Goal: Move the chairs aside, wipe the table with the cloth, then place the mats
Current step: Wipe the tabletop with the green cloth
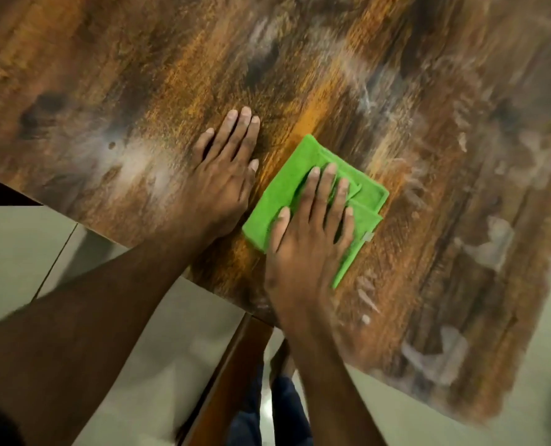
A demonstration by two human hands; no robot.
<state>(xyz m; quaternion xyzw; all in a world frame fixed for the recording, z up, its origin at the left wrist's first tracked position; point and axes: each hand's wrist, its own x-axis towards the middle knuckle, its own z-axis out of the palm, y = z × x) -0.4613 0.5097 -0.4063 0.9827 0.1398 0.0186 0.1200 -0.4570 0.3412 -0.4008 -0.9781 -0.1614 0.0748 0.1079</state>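
Note:
A folded green cloth [287, 188] lies flat on the dark wooden table [364, 91], near the table's front corner. My right hand [313, 233] presses down on the cloth with fingers spread, covering its lower half. My left hand [226, 175] rests flat on the bare wood just left of the cloth, fingers apart, holding nothing. Pale smears show on the table surface to the right [480, 239]. No chairs or mats are in view.
The table edge runs diagonally from the left down to the lower right, with light floor tiles [26, 246] beyond it. A wooden table leg [235, 371] drops from the corner beside my dark trousers [284, 410].

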